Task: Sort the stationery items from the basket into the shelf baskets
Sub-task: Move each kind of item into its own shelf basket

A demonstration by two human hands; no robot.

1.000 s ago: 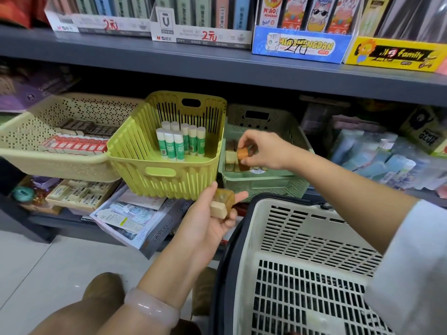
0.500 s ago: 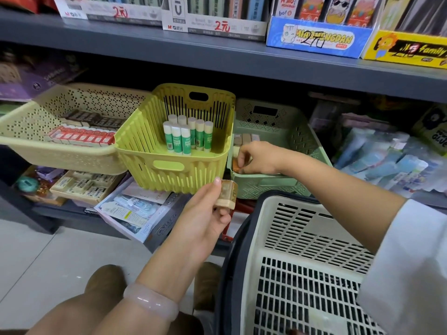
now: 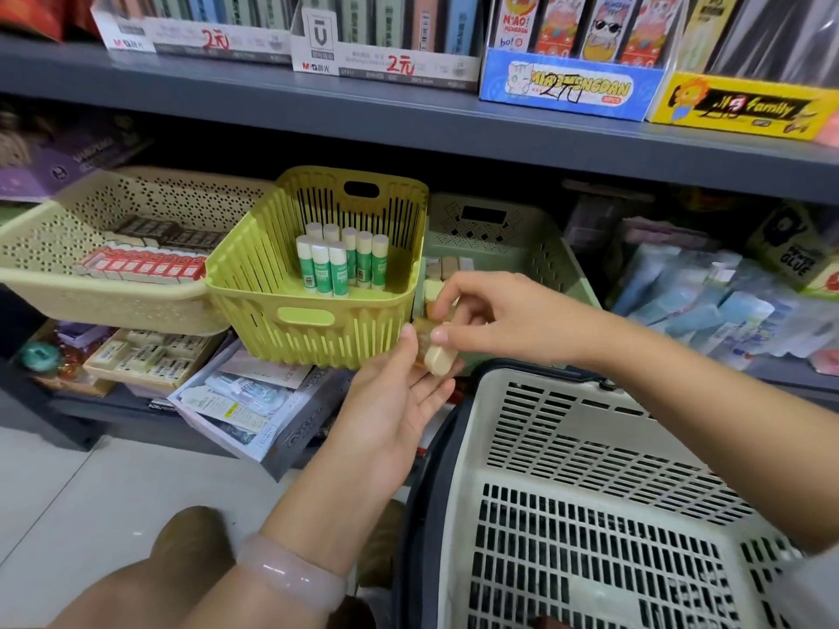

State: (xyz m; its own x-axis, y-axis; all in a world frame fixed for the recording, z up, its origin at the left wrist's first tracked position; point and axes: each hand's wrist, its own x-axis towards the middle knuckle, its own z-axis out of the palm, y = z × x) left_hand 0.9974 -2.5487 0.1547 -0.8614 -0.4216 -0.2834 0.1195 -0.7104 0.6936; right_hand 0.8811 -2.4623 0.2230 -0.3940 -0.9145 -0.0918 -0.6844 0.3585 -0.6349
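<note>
Place: a stationery shop, at a stocked aisle.
Shelving: grey metal shelf (image 3: 408, 124) carrying goods on two levels.
Pricing: display boxes (image 3: 386, 61) on the upper level marked "2元" by hand.
Stock: glue sticks (image 3: 338, 265) standing in a yellow-green basket (image 3: 290, 329); boxed erasers (image 3: 140, 265) in a beige basket (image 3: 113, 306).
Carrier: slotted shopping basket (image 3: 590, 492) at the near right.
Floor: pale tiles (image 3: 68, 492).

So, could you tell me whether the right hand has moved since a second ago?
Yes. The right hand came out of the pale green basket toward the left hand.
</note>
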